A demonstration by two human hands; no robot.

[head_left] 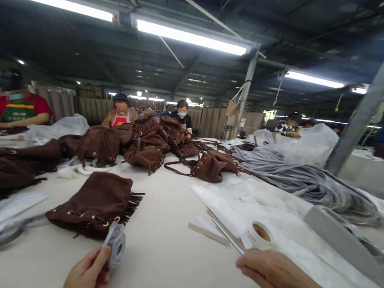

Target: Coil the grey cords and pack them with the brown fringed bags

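My left hand pinches a small rolled-up grey strap in clear plastic. Just beyond it lies a dark brown bag with gold eyelets and fringe; the roll's upper end overlaps the bag's edge in view. My right hand is closed at the near end of a thin silver, blade-like tool, whose exact kind I cannot make out. Next to that tool are a beige strip and a roll of tape. Another grey strap, loosely coiled, rests left of the bag.
Brown fringed bags are heaped across the table's far side, with one single bag nearer. White sheeting, a bundle of grey straps and a grey curved object occupy the right. Several people work beyond; a metal post slants at right.
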